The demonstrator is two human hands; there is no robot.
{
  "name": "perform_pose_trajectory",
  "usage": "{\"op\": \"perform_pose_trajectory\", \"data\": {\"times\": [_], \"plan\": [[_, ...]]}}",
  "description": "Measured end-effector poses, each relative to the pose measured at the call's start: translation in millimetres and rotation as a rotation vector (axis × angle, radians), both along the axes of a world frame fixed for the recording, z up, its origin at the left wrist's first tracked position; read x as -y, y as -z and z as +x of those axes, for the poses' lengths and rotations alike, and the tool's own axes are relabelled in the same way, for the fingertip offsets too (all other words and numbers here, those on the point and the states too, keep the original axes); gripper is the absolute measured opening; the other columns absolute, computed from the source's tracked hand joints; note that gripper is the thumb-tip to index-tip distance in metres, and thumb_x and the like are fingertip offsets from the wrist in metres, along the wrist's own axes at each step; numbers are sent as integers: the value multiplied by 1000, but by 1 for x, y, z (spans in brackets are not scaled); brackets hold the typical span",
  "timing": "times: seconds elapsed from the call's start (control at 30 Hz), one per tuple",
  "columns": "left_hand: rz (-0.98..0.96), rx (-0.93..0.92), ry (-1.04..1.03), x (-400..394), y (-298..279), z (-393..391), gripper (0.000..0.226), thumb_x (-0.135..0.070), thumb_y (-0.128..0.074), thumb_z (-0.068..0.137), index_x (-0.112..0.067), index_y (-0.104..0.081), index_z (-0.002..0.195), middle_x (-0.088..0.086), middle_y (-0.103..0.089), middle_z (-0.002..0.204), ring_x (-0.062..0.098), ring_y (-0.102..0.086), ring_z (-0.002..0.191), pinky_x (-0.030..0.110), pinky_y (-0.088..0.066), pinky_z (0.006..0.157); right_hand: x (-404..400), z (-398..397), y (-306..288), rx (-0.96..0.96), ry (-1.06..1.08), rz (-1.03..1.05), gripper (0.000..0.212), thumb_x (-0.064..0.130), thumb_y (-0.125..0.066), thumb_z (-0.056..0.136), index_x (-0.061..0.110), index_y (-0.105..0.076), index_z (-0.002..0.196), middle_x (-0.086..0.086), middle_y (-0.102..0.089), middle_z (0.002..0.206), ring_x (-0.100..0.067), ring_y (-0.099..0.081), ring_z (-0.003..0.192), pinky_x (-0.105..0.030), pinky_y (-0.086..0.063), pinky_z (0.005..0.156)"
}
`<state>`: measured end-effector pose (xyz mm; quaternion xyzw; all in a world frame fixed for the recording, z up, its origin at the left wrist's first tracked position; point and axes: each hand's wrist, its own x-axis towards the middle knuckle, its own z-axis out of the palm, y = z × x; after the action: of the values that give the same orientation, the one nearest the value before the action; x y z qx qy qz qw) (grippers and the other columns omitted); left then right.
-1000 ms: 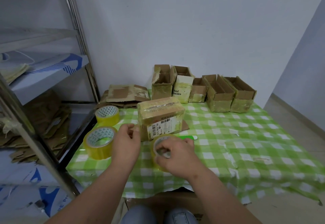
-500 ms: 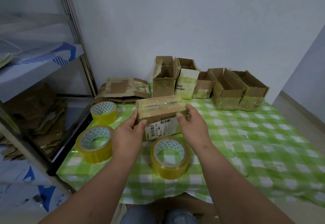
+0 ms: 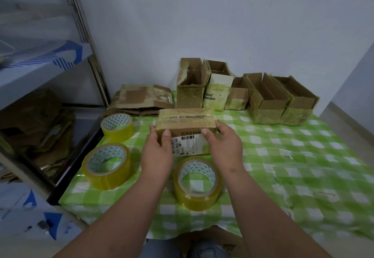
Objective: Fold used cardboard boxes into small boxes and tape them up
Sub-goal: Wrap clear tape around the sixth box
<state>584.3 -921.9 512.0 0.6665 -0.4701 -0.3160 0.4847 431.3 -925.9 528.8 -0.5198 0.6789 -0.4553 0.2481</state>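
Head view
Taped box: a closed cardboard box, brick-shaped, glossy with yellowish clear tape along its top seam; a white barcode label faces the person. It sits mid-table between the two hands.
Left hand: the left hand grips the box's left end, thumb on the front face and fingers round the side.
Right hand: the right hand grips the right end the same way, thumb on the front edge.
Nearest tape roll: a yellow-tinted packing tape roll lies flat just in front of the box, between the forearms, its inner core printed with triangles.
Other rolls: a second roll and a third roll lie flat to the left.
Open boxes: a row of open-topped cardboard boxes, their bases taped, stands along the wall.
Flattened cardboard: a worn stack lies at the back left.
Table: a green-and-white checked plastic cloth, wrinkled.
Shelf: a metal rack at the left holds more flattened cardboard.
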Motion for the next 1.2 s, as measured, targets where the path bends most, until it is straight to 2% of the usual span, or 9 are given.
{"op": "perform_pose_trajectory", "data": {"times": [0.13, 0.23, 0.33, 0.37, 0.47, 0.7, 0.93, 1.07, 1.2], "plan": [[0, 84, -25, 6, -16, 9, 47, -49, -40, 101, -14, -60, 127, -3, -65, 100, 17, -60, 94, 33, -47, 80, 1, -4, 1, 13, -29, 24, 48, 40, -67, 90, 20, -56, 133, 2, -67, 121, -17, -62, 112, -40, -51, 96], [42, 175, 54, 13, -26, 9, 58, -39, -42, 103, -17, -27, 155, 4, -41, 152, 24, -43, 136, 40, -36, 112, 2, -6, 0, -52, -45, 27, 43, 42, -66, 90, 21, -54, 125, 4, -65, 116, -18, -62, 106, -42, -53, 91], [88, 89, 113, 13, -33, 4, 69, -26, -41, 105, -31, 3, 157, -2, -32, 157, 10, -57, 106, 28, -45, 90, 5, -9, -3, -57, -103, 30, 64, 34, -65, 93, 26, -32, 148, 9, -52, 127, -16, -58, 115, -39, -50, 97], [101, 62, 100, 11, -34, 3, 69, -30, -41, 105, -33, 4, 157, 0, -37, 154, 11, -58, 102, 29, -46, 86, 7, -10, -3, -63, -131, 34, 72, 32, -64, 94, 29, -23, 153, 11, -47, 128, -14, -56, 118, -38, -47, 100], [120, -24, 51, 11, -29, 1, 74, -51, -37, 101, -33, 7, 156, 8, -33, 158, 32, -40, 138, 44, -36, 109, 9, -9, -3, -161, -185, 55, 71, 40, -58, 95, 27, -23, 156, 5, -40, 138, -14, -44, 127, -28, -35, 104], [168, -90, 55, 16, -29, -4, 72, -52, -27, 102, -31, 18, 154, 8, -23, 162, 34, -30, 144, 48, -28, 114, 13, 5, 2, 22, -81, -28, 54, 43, -41, 103, 16, -39, 150, 3, -36, 155, -11, -31, 143, -18, -20, 111], [105, -34, 54, 16, -15, -6, 66, -46, -24, 104, -24, 10, 156, 10, -25, 161, 34, -28, 145, 40, -25, 115, 16, 5, -5, 80, -109, 46, 51, 42, -37, 104, 17, -36, 148, 1, -45, 149, -18, -43, 134, -36, -37, 109], [130, -97, -36, 15, -21, 3, 60, -46, -20, 106, -7, -49, 140, 18, -55, 136, 33, -51, 123, 31, -37, 93, 13, 6, -7, 99, -121, 56, 51, 40, -36, 105, 20, -29, 151, 0, -43, 150, -18, -43, 134, -28, -35, 100], [91, -158, -99, 19, -36, 8, 49, -27, -30, 105, -23, -31, 154, -8, -60, 100, 14, -54, 82, 27, -39, 69, 11, 6, -14, 144, -162, 70, 53, 34, -37, 106, 29, -19, 156, 4, -28, 160, -16, -30, 145, -33, -27, 115]]}}
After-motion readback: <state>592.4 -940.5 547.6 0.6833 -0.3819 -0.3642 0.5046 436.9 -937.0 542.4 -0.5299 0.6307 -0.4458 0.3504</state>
